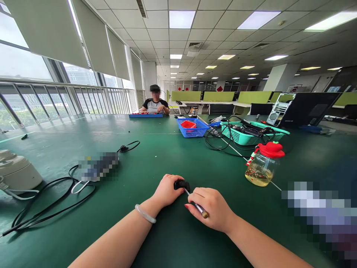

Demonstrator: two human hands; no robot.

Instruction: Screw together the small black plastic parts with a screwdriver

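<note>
My left hand (166, 190), with a pale bangle on its wrist, is closed round a small black part (182, 184) and holds it on the green table (156, 156). My right hand (212, 213) is closed round a slim screwdriver (198, 207). Its metal tip points into the black part and its handle end sticks out under my fingers. Both hands rest near the table's front middle.
A glass jar with a red lid (263, 163) stands to the right. Behind it are a teal basket of cables (251, 134) and a blue basket (192, 127). Black cables (52, 193) and a white device (16, 171) lie left. Another person (155, 104) sits at the far end.
</note>
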